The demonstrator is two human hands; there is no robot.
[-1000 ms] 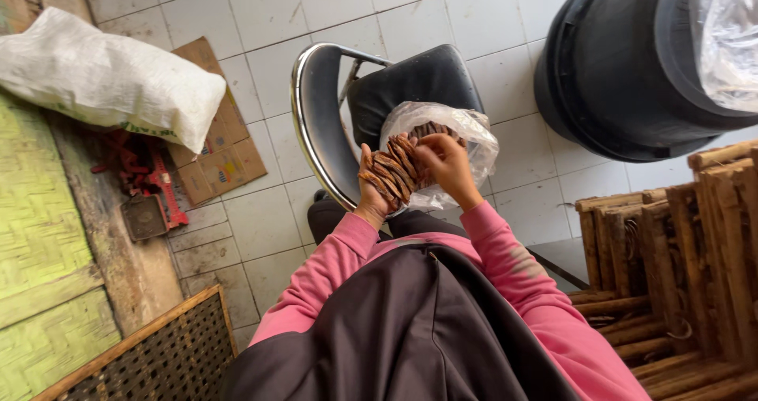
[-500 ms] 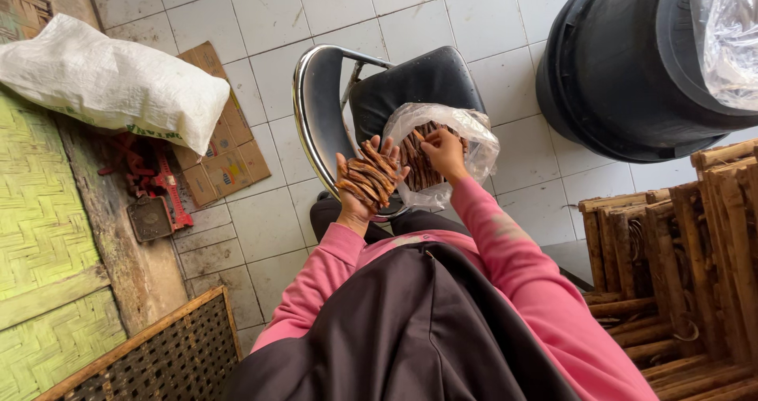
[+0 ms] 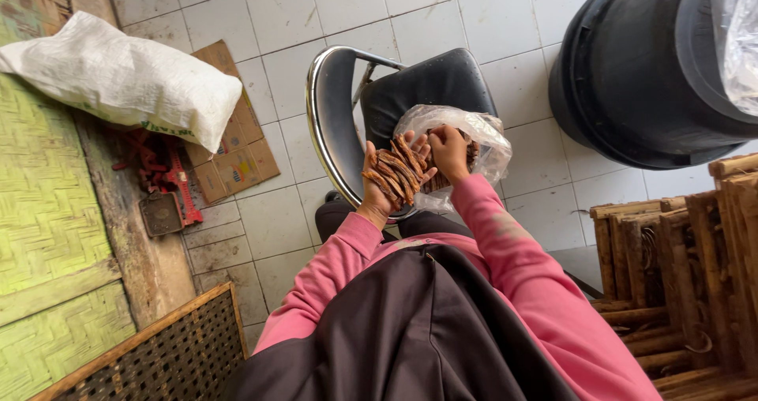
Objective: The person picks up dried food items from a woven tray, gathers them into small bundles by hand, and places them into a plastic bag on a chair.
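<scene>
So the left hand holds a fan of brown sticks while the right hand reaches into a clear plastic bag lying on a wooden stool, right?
Not quite. In the head view the clear plastic bag lies on a black chair with a chrome frame, not a wooden stool. The left hand does hold the brown sticks, and the right hand reaches into the bag.

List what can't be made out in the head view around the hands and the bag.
- Right hand: fingertips are inside the clear plastic bag, so what they grip is hidden.
- Bag contents: blurred by crinkled plastic; only brown shapes show.
- Left hand: palm covered by the brown sticks it holds; their count is unclear.
- Black chair: its legs are hidden beneath the seat.
- Black bin: cut off by top and right edges.
</scene>
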